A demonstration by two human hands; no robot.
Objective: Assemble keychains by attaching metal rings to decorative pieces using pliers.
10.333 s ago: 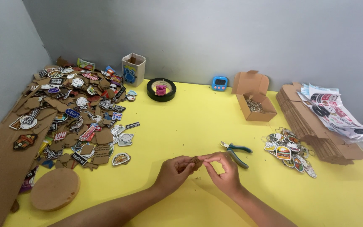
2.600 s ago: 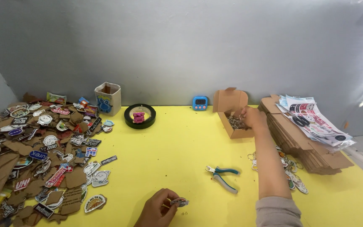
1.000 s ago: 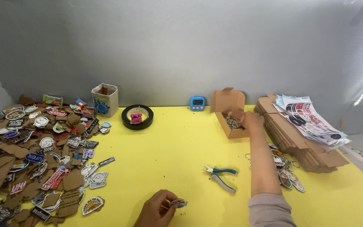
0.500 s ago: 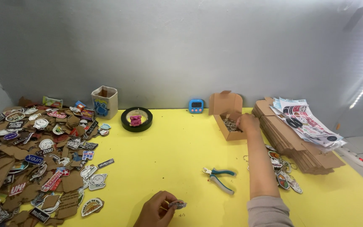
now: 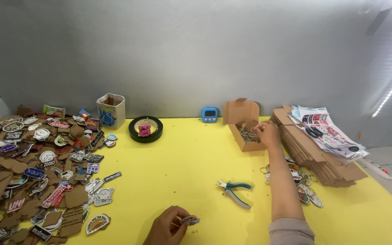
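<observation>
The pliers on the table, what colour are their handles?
Teal, or blue-green, on the pliers; the head view shows them.

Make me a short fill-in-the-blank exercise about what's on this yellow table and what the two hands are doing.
1. The right hand reaches into the small open ______ box of metal rings.
2. The left hand holds a small badge near the ______ edge of the table.
3. The pliers with teal handles lie ______ the two hands, touched by neither.
4. The roll of black tape has a ______ object in its middle.

Missing words: cardboard; front; between; pink
</observation>
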